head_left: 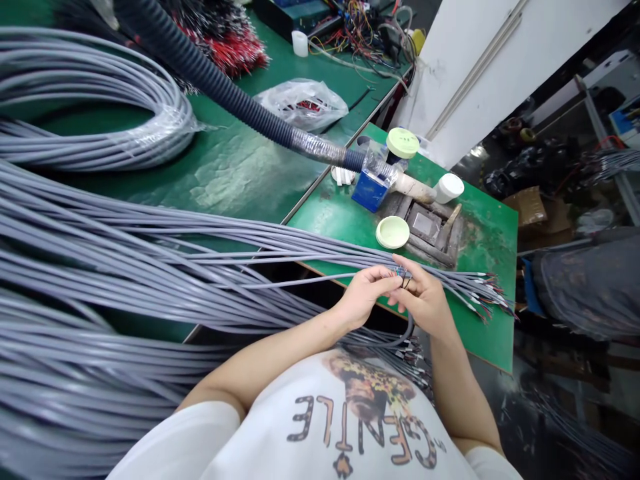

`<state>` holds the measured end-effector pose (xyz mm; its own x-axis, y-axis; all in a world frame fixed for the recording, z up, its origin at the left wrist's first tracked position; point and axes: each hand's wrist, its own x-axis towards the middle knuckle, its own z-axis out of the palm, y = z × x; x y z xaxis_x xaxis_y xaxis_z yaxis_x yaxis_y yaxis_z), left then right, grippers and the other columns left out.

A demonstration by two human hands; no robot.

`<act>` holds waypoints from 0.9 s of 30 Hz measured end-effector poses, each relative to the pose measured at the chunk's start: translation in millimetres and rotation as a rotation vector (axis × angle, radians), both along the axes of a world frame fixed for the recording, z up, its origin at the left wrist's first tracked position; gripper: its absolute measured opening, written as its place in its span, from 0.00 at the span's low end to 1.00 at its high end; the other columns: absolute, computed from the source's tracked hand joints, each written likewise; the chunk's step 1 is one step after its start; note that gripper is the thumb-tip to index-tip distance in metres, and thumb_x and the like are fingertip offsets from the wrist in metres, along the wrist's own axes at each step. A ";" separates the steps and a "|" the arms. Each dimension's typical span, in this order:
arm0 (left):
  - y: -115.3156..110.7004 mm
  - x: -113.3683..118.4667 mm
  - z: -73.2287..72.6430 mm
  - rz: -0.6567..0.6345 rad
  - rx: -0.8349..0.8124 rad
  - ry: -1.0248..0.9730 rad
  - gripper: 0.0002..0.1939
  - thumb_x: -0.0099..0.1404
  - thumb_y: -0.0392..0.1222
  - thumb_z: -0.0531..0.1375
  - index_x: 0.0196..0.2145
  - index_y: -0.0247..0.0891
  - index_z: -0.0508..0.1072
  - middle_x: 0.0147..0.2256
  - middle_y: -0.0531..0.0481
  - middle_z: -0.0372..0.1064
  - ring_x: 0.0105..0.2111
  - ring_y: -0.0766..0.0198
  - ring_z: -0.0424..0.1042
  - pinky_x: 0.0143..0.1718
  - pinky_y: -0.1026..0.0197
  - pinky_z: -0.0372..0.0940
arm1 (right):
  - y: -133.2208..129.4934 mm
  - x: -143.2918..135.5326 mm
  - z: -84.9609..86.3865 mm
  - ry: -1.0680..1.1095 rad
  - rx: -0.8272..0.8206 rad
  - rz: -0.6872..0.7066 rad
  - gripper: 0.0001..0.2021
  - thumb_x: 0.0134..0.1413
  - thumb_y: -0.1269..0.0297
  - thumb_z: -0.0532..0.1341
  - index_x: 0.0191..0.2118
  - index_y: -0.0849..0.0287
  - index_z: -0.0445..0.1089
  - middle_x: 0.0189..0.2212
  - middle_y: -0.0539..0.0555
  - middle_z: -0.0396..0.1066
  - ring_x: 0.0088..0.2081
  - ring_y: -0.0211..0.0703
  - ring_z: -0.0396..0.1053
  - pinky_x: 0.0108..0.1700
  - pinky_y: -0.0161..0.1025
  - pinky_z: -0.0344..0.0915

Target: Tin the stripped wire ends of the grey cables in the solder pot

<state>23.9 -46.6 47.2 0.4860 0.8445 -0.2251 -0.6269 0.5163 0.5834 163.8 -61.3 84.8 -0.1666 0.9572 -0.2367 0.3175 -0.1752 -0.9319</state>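
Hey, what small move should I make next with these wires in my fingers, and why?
I'd probably steady the thin wires with your left hand and gently spread them with your right hand: they sit close together where both hands' fingers meet, and it's hard to tell one from another.

clear plastic bag (pixel 295 93) on far green tbl (pixel 225 183), red bits (pixel 309 105) inside. wht cyl (pixel 300 44) beyond it, nr wire tangle (pixel 357 32). cardbd (pixel 527 205) at right.

In my head view, a large green desk (pixel 230 143) with pale glare, a smaller green desk (pixel 493 227) adjoining, a white panel (pixel 455 53) behind, dark, cluttered floor (pixel 493 375) at right.
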 end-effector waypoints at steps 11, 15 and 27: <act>-0.8 0.1 0.4 -0.044 0.017 -0.027 0.13 0.57 0.46 0.65 0.26 0.34 0.69 0.18 0.55 0.65 0.20 0.66 0.68 0.26 0.63 0.62 | 0.3 5.6 -1.5 0.154 -0.067 -0.010 0.30 0.50 0.62 0.66 0.60 0.56 0.61 0.23 0.48 0.74 0.19 0.34 0.65 0.21 0.31 0.60; -1.8 0.5 0.8 -0.032 0.030 -0.034 0.11 0.58 0.44 0.65 0.27 0.34 0.69 0.18 0.56 0.65 0.20 0.66 0.69 0.27 0.63 0.62 | 0.4 6.5 -0.7 0.170 -0.067 -0.020 0.29 0.50 0.61 0.66 0.59 0.56 0.62 0.23 0.48 0.74 0.18 0.33 0.64 0.21 0.31 0.61; -3.9 1.4 2.0 -0.042 0.035 0.020 0.14 0.57 0.47 0.65 0.27 0.35 0.68 0.17 0.56 0.64 0.20 0.64 0.71 0.28 0.62 0.62 | -0.8 11.1 -7.7 0.232 -0.083 -0.020 0.27 0.50 0.60 0.67 0.57 0.56 0.65 0.23 0.49 0.74 0.17 0.34 0.64 0.19 0.31 0.59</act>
